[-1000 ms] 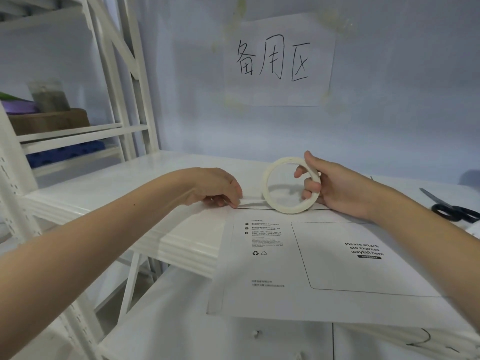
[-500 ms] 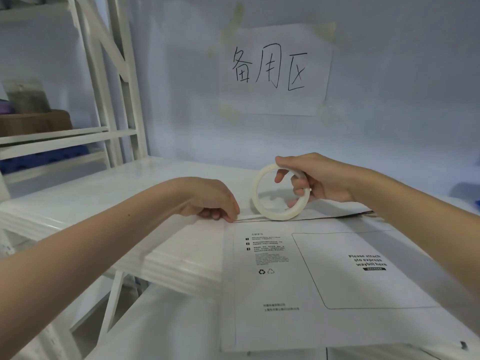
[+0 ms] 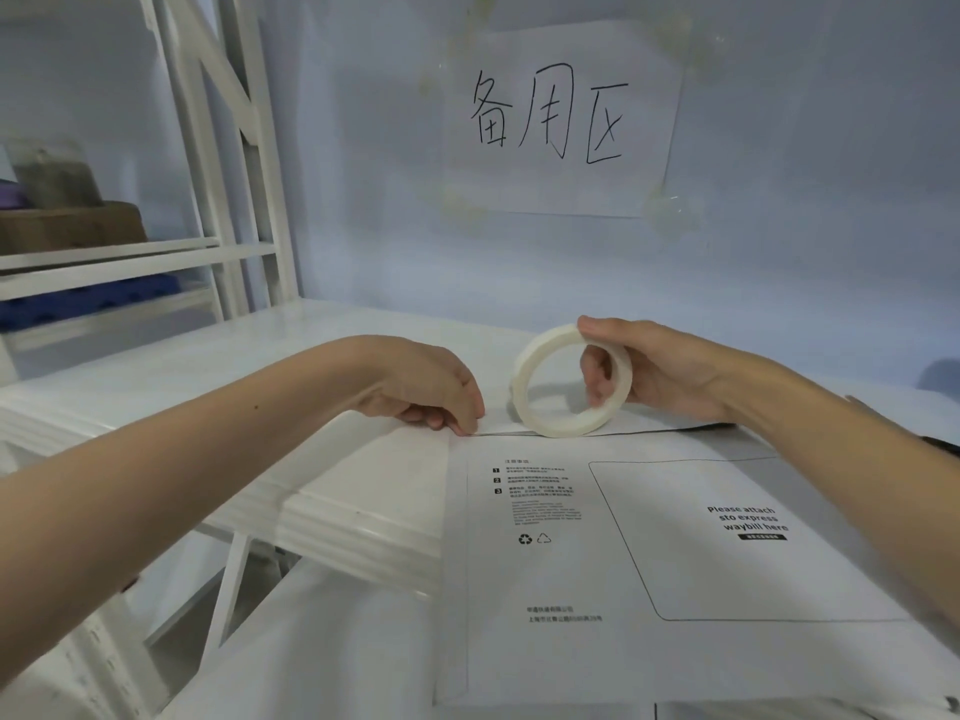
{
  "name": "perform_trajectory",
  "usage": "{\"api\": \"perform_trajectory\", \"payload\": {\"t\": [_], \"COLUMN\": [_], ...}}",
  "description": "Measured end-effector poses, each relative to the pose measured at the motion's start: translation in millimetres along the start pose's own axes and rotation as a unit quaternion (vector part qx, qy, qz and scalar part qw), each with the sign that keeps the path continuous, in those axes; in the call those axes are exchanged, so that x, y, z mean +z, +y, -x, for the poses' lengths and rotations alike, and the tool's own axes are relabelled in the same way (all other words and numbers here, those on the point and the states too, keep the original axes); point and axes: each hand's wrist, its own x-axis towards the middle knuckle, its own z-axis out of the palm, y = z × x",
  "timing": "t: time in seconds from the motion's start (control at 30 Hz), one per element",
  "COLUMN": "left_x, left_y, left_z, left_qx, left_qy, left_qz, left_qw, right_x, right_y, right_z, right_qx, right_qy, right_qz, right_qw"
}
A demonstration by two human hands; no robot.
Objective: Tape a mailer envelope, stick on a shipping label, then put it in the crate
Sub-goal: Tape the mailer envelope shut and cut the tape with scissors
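On the white tabletop (image 3: 332, 491), near its front edge, lies the mailer envelope (image 3: 623, 563), print upward. At its far left corner the left hand (image 3: 431, 387) pinches the tape's free end. The right hand (image 3: 654, 371) grips the upright tape roll (image 3: 571, 423), which touches the envelope's far edge.

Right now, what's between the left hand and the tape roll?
In the head view, a short strip of pulled-out tape runs along the envelope's top edge from the left hand to the roll, which the right hand holds.
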Motion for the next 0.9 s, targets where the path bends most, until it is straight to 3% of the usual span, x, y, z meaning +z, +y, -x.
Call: {"api": "perform_trajectory", "payload": {"t": [0.33, 0.63, 0.9], "left_x": [1, 3, 1], "left_y": [2, 3, -1], "left_z": [2, 2, 5], "left_qx": [-0.008, -0.005, 0.013], "left_qy": [0.000, -0.004, -0.014], "left_qz": [-0.004, -0.022, 0.005], "left_qw": [1.000, 1.000, 1.000], "right_x": [6, 14, 16], "right_y": [0, -7, -7], "right_z": [-9, -8, -7], "right_qx": [0.045, 0.017, 0.022], "right_qy": [0.034, 0.071, 0.080], "right_qz": [-0.073, -0.013, -0.030], "right_qw": [0.996, 0.997, 0.996]}}
